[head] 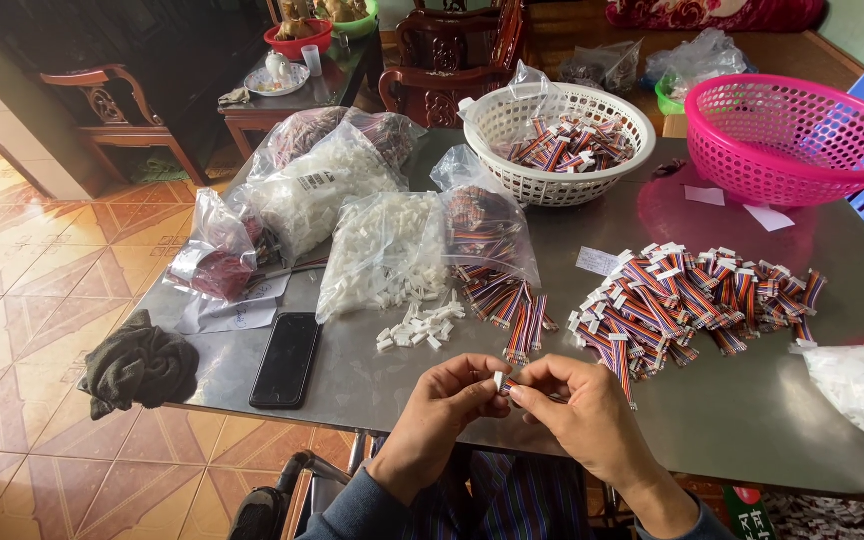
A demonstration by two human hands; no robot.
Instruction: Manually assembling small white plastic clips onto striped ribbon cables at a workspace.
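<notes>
1. Nearest me: both hands meet just above the near edge of the grey metal table (pixel 732 420). I see the left hand (pixel 442 395) and right hand (pixel 577 400) fingertip to fingertip, each pinching one small white connector housing (pixel 500 380) between thumb and forefinger. The other fingers are curled in, not spread.

2. Pose: wrists bent inward, knuckles up, forearms rising from the lap. A striped wire end seems to run under the right fingers; I cannot tell whether it is seated in the housing.

3. Risk, my judgement: the housing is tiny and held only by fingertips, so a slip would drop it off the table edge to the tiled floor (pixel 32 300), since the hands hover right at the rim.

4. Risk: the black phone (pixel 286 358) lies close left of the hands; an elbow sweep could push it off.

5. Middle ground: a loose scatter of white housings (pixel 422 325), a short row of striped ribbon cables (pixel 512 310), and a larger heap of finished-looking cables (pixel 692 300) to the right. A careless reach could mix the piles.

6. Behind those: clear plastic bags of white parts (pixel 382 250).

7. Far: a white basket (pixel 557 185) holding cables, and a pink basket (pixel 792 135) beside it.
</notes>
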